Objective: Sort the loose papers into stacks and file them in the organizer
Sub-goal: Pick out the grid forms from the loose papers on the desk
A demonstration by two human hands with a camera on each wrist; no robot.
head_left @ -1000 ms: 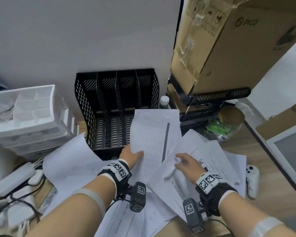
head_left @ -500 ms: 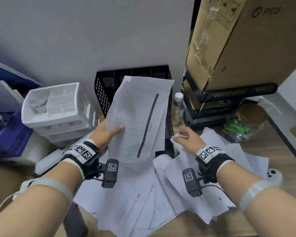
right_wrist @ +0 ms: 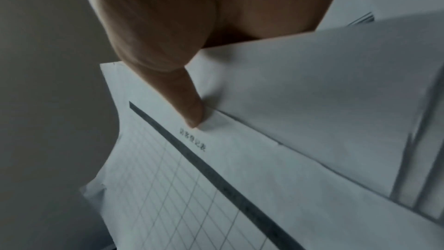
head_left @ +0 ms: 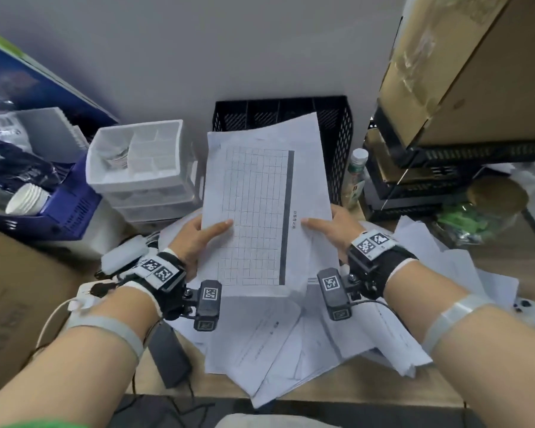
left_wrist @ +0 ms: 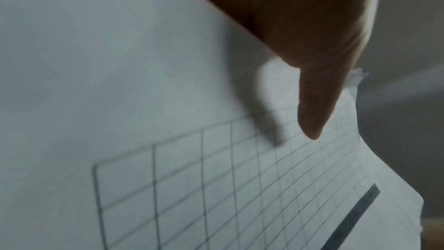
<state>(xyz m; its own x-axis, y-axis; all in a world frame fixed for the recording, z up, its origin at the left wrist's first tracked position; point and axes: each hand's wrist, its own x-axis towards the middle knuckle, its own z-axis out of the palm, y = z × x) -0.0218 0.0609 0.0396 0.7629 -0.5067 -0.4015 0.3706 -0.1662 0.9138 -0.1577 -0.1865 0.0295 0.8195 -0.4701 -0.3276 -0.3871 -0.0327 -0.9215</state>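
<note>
I hold a small stack of gridded sheets (head_left: 260, 208) upright above the desk, in front of the black mesh organizer (head_left: 340, 140). My left hand (head_left: 198, 233) pinches its left edge, thumb (left_wrist: 312, 105) on the grid. My right hand (head_left: 328, 225) pinches the right edge, thumb (right_wrist: 190, 105) beside the dark printed bar; the fingers of both are hidden behind the paper. The gridded sheets (left_wrist: 216, 187) fill both wrist views (right_wrist: 192, 197). Loose papers (head_left: 306, 344) lie scattered on the desk below.
A white drawer unit (head_left: 139, 168) stands left of the organizer, a blue basket (head_left: 44, 211) with paper cups further left. A bottle (head_left: 357, 177), black trays (head_left: 445, 180) and a cardboard box (head_left: 464, 66) crowd the right. A dark adapter (head_left: 170, 356) lies near the desk edge.
The left hand lifted the gridded stack off the desk and brought it upright to centre. The right hand left the loose papers and took hold of the stack's right edge.
</note>
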